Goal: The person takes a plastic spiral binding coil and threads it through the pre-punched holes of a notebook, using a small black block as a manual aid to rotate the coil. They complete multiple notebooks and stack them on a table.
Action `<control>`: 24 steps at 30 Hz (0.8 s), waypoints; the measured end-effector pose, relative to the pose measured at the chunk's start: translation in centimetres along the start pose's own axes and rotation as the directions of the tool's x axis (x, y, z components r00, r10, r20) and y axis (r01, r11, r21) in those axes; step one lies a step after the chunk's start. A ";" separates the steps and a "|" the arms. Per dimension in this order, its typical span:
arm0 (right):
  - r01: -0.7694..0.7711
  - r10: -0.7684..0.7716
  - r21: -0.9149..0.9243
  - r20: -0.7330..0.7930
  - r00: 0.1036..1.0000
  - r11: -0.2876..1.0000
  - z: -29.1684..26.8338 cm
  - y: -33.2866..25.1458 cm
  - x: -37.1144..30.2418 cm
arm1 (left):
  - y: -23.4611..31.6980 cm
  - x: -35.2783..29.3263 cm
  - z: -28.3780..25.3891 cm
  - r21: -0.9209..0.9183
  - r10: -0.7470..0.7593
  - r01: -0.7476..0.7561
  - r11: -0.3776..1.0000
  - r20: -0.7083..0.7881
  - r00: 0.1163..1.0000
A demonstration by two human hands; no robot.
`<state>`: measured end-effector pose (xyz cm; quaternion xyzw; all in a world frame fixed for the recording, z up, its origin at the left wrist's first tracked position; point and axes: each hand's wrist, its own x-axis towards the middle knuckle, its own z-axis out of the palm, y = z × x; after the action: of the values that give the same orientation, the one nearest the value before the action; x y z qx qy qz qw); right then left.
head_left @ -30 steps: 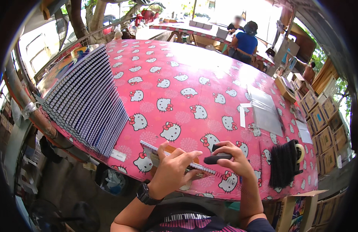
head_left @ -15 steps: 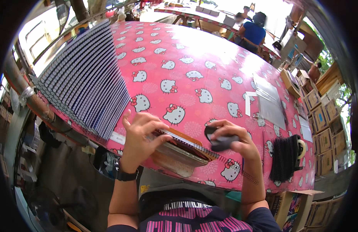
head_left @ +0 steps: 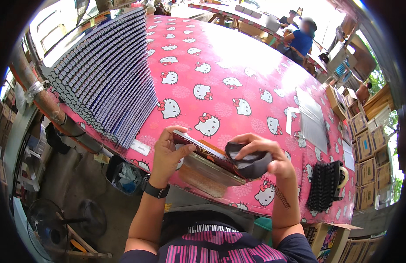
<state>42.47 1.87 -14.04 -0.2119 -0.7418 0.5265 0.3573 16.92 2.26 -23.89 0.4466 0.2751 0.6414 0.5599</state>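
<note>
My left hand (head_left: 170, 151) pinches the left end of a thin spiral notebook (head_left: 218, 161), thumb on the near side and fingers behind. The notebook stands on its edge, white pages and orange-brown covers showing, against a worn block (head_left: 203, 175) at the table's near edge. My right hand (head_left: 266, 153) is closed around a dark, rounded, pad-like thing (head_left: 252, 164), whose exact kind I cannot make out. That dark thing sits against the notebook's right part and hides the coil there. A loose end of black coil (head_left: 278, 193) trails over the table by my right forearm.
A long, overlapping row of spiral notebooks (head_left: 102, 79) fills the table's left side. On the right lie a bundle of black coils (head_left: 320, 186), a tape roll (head_left: 343, 176) and clear plastic sheets (head_left: 314, 120). Cardboard boxes (head_left: 367, 160) are stacked beyond. Other people sit at a far table.
The dark thing in my right hand has moved left onto the notebook, covering coil that showed before. My left hand has shifted its hold on the notebook's end. The whole view has tilted slightly.
</note>
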 end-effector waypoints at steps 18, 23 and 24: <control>-0.293 0.266 -0.079 -0.244 0.933 0.953 0.8 3.1 -2.3 | 2.7 -0.9 4.1 0.852 0.250 -0.394 0.345 0.321 0.914; -0.151 0.101 -0.200 -0.241 0.965 0.968 0.0 -0.1 -1.8 | 4.4 -0.8 6.1 0.826 0.212 -0.506 0.249 0.464 0.860; -0.106 0.035 -0.353 -0.202 0.979 0.930 -0.3 -1.0 -1.7 | 4.4 -0.4 6.2 0.824 0.179 -0.500 0.267 0.467 0.866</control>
<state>43.91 0.51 -13.53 -0.3502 -0.7801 0.3705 0.3628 20.30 -0.01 -17.48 0.8168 0.4016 0.4051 0.0862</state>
